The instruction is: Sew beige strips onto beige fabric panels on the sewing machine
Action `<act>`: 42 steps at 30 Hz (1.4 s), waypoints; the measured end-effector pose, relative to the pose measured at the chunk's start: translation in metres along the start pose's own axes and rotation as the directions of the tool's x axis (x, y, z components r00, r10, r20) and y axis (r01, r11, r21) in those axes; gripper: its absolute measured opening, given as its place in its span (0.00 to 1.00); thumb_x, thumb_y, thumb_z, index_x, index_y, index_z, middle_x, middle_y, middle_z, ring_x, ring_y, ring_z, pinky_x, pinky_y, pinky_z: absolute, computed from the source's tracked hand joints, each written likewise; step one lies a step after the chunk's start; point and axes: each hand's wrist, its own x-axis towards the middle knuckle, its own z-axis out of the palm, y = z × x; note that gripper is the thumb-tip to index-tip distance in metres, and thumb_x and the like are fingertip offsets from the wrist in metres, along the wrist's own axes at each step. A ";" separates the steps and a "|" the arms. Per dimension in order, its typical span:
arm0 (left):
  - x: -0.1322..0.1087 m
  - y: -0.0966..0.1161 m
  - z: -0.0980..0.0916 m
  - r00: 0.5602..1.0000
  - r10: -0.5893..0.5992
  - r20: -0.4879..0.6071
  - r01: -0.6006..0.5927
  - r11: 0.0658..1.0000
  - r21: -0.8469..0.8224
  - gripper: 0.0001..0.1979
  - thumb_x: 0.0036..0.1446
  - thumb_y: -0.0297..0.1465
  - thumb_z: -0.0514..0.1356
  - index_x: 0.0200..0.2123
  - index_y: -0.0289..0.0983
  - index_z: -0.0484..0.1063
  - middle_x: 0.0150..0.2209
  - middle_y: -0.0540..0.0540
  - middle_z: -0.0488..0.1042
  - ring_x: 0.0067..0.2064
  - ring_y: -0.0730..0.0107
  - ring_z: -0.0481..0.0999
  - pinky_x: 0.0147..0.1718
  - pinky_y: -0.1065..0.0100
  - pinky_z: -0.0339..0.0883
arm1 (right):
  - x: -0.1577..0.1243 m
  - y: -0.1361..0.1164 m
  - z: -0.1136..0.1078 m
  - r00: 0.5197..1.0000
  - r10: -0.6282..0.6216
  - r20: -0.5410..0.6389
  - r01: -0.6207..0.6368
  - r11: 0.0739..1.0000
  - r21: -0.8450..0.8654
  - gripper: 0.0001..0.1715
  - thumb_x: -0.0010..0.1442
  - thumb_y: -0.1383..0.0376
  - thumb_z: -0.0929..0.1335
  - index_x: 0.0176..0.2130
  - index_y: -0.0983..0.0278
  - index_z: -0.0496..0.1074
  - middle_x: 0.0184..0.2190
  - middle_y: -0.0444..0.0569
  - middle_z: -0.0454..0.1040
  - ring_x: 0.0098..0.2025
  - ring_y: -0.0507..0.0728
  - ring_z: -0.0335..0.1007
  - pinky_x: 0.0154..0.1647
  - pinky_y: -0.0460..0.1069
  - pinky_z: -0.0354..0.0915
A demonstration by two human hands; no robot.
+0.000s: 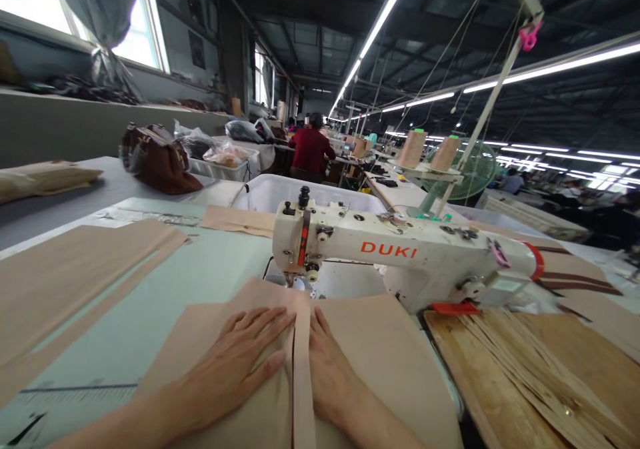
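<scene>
A large tan fabric panel [385, 349] lies under the needle end of a white sewing machine [340, 235]. Down its middle runs a narrow tan strip [303, 375], with a dark gap along its left edge. My left hand [245, 352] rests flat on the panel left of the strip, fingers stretched toward the needle. On the other side, my right hand [330, 369] lies against the strip's right edge, its fingers extended and partly hidden by the strip. Neither hand grasps anything that I can see. The needle area is at the panel's far edge.
More tan pieces [75, 282] lie on the pale green table at left. Narrow tan strips [530, 369] cover a wooden board at right. Behind the machine stand a white bin [260, 189], a brown handbag [160, 159] and thread cones [413, 149]. A person in red [311, 149] sits farther back.
</scene>
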 end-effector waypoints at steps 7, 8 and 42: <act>0.031 -0.023 -0.007 0.995 0.057 -0.082 -0.050 0.995 0.090 0.23 0.70 0.44 0.51 0.66 0.54 0.61 0.65 0.49 0.65 0.65 0.49 0.62 0.63 0.46 0.46 | 0.003 0.004 0.002 1.000 -0.019 -0.013 0.018 0.998 -0.066 0.34 0.66 0.65 0.64 0.68 0.55 0.57 0.72 0.50 0.48 0.73 0.62 0.41 0.73 0.64 0.37; 0.037 -0.027 -0.010 0.990 0.075 -0.121 -0.060 0.991 0.120 0.23 0.69 0.44 0.52 0.65 0.51 0.63 0.64 0.47 0.66 0.64 0.50 0.63 0.63 0.47 0.45 | 0.006 0.005 0.002 1.000 -0.013 0.004 0.014 0.997 -0.077 0.34 0.65 0.65 0.64 0.68 0.55 0.57 0.72 0.50 0.47 0.73 0.62 0.40 0.72 0.65 0.37; 0.004 -0.022 0.005 0.990 0.090 -0.110 -0.056 0.957 0.283 0.23 0.73 0.38 0.49 0.69 0.47 0.56 0.69 0.39 0.56 0.70 0.49 0.53 0.64 0.34 0.47 | 0.014 0.001 0.000 0.998 0.051 0.031 -0.049 0.995 -0.086 0.34 0.67 0.68 0.63 0.69 0.61 0.55 0.66 0.54 0.59 0.71 0.58 0.45 0.73 0.63 0.39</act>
